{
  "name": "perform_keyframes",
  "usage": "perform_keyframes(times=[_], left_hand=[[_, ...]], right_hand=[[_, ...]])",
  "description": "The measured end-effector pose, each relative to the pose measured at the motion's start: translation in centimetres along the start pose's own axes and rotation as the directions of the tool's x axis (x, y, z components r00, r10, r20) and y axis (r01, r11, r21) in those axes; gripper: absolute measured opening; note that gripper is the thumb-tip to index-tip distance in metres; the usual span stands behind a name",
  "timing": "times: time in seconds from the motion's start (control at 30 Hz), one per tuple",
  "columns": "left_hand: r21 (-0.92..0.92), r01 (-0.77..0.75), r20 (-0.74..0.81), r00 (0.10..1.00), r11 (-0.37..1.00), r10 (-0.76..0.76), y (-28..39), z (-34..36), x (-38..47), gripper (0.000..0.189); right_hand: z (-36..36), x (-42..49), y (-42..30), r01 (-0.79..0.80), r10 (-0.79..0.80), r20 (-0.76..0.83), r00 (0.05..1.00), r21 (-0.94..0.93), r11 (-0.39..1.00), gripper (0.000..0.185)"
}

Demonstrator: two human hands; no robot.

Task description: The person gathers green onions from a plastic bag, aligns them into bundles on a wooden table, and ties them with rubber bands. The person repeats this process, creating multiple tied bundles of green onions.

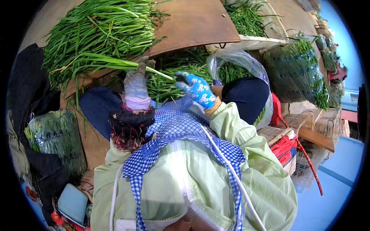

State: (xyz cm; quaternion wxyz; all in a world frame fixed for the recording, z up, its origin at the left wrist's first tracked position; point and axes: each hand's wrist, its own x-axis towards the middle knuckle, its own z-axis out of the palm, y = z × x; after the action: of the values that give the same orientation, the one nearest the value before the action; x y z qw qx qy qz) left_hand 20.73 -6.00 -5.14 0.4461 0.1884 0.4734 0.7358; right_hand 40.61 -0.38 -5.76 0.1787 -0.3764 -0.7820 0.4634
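Observation:
My left hand (136, 79), in a grey glove, grips a few long green stalks (115, 61), which look like Chinese chives. Their pale cut ends point right; the leaves trail left over a large pile of the same greens (104, 29). My right hand (199, 90), in a blue flowered glove, is just right of the pale ends. Its thumb and forefinger are parted, with nothing clearly held between them. Below and between both hands lie loose greens (163, 88), partly over my blue checked apron (176, 115). The tips of my left fingers are partly hidden behind the stalks.
A brown board (193, 23) extends beyond the hands. An open clear plastic bag (240, 57) with greens is by my right knee. Packed bags of greens stand at right (292, 69) and left (56, 141). Red plastic strips (284, 147) hang near a crate (306, 164).

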Motion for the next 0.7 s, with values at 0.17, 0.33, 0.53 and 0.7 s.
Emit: perform_keyframes(times=[0.17,0.33,0.53,0.7], left_hand=[[0.166,-0.035,0.015,0.999,0.985,0.033,-0.2,0.9,-1.2,0.030],[0.275,-0.018,0.166,0.986,0.961,-0.029,-0.2,2.6,-2.0,0.029],[0.538,-0.425,0.359,0.897,0.728,0.259,1.9,8.4,0.0,0.030],[0.802,-0.596,0.567,0.778,0.031,0.271,2.7,12.1,5.2,0.051]], right_hand=[[0.0,0.1,-4.0,0.217,-0.220,-0.259,0.941,-0.040,0.975,0.043],[0.1,0.7,-5.0,0.303,-0.328,-0.103,0.939,-0.202,0.931,0.037],[-1.6,2.9,-2.9,0.291,-0.250,-0.372,0.894,0.058,0.955,0.031],[-6.7,10.1,-1.4,0.261,0.008,-0.455,0.891,0.524,0.811,0.030]])
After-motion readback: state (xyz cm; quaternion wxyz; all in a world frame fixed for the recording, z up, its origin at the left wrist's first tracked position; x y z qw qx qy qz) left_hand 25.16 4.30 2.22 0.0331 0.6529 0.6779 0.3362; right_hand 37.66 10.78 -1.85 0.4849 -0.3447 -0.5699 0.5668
